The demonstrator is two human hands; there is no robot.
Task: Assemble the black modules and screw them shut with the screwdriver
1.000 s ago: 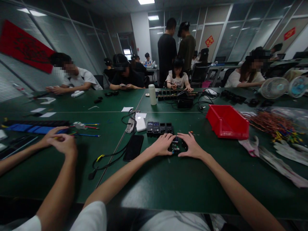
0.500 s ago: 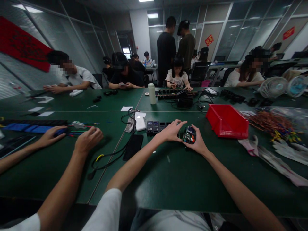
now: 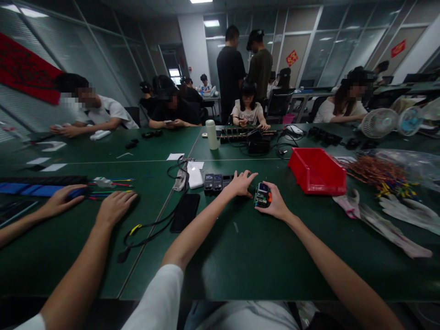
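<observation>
My right hand [image 3: 276,203] grips a small electronic module [image 3: 262,195] by its edges, its circuit board and components exposed toward the left. An orange part shows at the module's right side, close to my fingers. Just left of it, my left hand [image 3: 242,183] hovers with fingers spread and nothing in them. Behind my left hand stands a row of black box-shaped modules [image 3: 213,182], partly hidden by the hand and wrist.
A red bin [image 3: 318,174] stands to the right, beside copper wires [image 3: 385,172] and gloves [image 3: 388,229]. Left are a black phone [image 3: 184,213], a white power bank [image 3: 195,176] and cables. A co-worker's hands [image 3: 115,208] rest by blue blocks. A pale bottle [image 3: 211,135] stands farther back.
My left hand has come away from the module, leaving it in my right hand, which has turned it so the board faces left. The view has shifted slightly; the co-worker's hand has flattened.
</observation>
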